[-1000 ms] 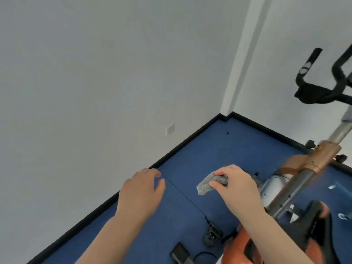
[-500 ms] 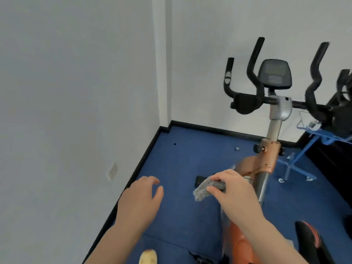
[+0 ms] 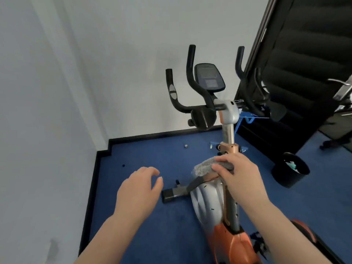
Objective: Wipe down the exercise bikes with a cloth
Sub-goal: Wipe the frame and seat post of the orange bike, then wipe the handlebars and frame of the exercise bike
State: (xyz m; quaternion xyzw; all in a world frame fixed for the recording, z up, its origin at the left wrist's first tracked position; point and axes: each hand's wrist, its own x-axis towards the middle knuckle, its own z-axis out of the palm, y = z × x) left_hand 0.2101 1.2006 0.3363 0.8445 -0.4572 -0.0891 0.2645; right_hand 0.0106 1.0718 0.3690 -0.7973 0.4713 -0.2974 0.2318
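cloth pinched, seemingly touching bike

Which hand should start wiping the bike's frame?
Right. The right hand already holds the grey cloth over the exercise bike; the left hand is empty, off to the side.
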